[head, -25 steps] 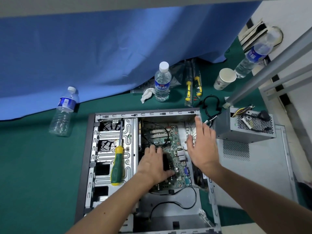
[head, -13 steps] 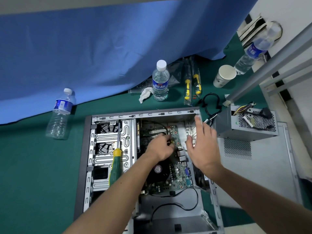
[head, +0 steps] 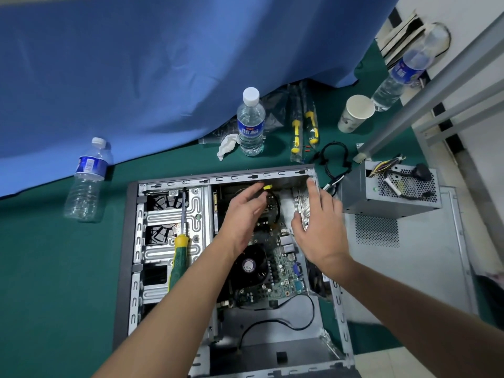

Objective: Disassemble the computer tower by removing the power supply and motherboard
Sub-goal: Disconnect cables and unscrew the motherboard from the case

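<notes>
While both hands hover spread over the motherboard (head: pixel 275 266) — left hand (head: pixel 242 214), right hand (head: pixel 321 227), fingers straight, gripping nothing.

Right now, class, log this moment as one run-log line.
grey metal power supply: out, beside case | green motherboard: still inside | left hand: open above it | right hand: open

Bright even light, soft shadows, wide-angle edge distortion.
</notes>
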`<action>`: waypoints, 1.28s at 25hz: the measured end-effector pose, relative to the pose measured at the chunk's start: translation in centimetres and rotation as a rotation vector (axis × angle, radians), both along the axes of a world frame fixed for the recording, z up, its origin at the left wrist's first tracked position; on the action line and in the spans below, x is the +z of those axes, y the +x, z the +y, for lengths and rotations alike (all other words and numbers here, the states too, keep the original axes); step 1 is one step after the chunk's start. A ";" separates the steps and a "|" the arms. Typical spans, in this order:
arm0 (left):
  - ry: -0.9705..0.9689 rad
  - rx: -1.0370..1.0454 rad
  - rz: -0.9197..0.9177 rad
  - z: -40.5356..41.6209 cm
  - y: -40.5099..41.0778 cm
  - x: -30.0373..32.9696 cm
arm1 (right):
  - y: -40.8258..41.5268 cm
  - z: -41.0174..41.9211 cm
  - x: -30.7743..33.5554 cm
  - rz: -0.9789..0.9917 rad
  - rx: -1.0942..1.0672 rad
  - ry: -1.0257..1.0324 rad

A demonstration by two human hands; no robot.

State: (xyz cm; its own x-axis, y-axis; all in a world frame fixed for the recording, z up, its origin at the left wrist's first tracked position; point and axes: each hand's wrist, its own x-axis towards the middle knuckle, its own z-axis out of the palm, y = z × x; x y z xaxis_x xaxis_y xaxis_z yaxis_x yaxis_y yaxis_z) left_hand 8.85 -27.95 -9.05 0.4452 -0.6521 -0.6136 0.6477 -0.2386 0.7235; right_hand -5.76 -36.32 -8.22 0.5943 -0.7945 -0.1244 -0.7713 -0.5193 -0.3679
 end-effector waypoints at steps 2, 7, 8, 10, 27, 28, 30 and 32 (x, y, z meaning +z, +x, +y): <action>0.164 -0.304 -0.323 0.0 0.4 -0.4 | 0.0 0.0 0.0 -0.001 0.000 0.001; 0.467 -0.865 -0.963 -0.3 0.4 -0.6 | 0.0 -0.1 0.0 0.003 -0.001 0.003; 0.440 -0.813 -1.038 0.1 0.2 -0.4 | 0.0 0.0 -0.1 0.007 0.000 0.001; 0.312 -0.761 -1.135 1.3 -0.2 -0.1 | 0.0 0.0 -0.2 0.009 -0.001 -0.004; 0.461 -0.897 -0.769 -3.5 -2.0 -3.9 | -0.1 -0.1 -0.6 -0.006 -0.002 -0.003; 0.397 -0.810 -0.695 -3.9 -1.9 -3.8 | 0.0 -0.1 -0.6 -0.010 0.000 0.001; 0.318 -0.665 -0.585 -4.6 -1.6 -3.5 | 0.0 -0.2 -0.7 -0.012 -0.001 -0.002; 0.393 -0.696 -0.708 -4.5 -1.2 -3.3 | -0.1 -0.2 -0.8 -0.011 -0.003 -0.010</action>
State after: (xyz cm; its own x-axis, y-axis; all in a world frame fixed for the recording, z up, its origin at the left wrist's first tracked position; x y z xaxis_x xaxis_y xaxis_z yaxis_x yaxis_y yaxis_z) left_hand 7.62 -32.49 -12.33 0.3883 -0.7133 -0.5834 -0.2592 -0.6921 0.6737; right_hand -5.88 -36.47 -9.00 0.5930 -0.7977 -0.1098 -0.7689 -0.5206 -0.3712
